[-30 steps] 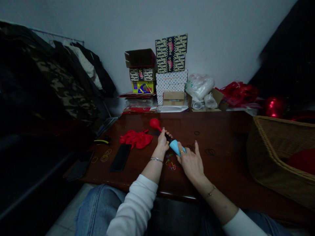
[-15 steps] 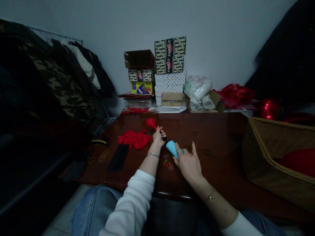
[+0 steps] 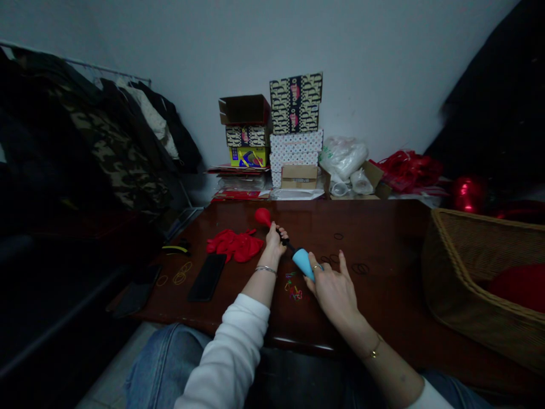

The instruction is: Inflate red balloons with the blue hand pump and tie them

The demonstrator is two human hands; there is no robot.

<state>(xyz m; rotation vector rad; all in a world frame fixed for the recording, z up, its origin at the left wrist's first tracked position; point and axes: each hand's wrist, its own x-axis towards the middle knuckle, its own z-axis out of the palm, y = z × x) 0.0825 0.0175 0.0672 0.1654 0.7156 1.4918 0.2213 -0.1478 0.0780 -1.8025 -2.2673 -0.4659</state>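
Red balloon [image 3: 262, 216], mouth hidden by left hand [image 3: 276, 240].

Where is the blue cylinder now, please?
In the head view, the blue cylinder is just right of centre, in the right hand, near colourful pieces.

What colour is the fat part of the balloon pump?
Light blue. The pump's fat part, in the right hand, shows best in the head view.

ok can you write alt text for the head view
A left hand holds a red balloon at the black end of a blue pump, which the right hand grips, over a brown table with limp balloons, a phone and a basket.
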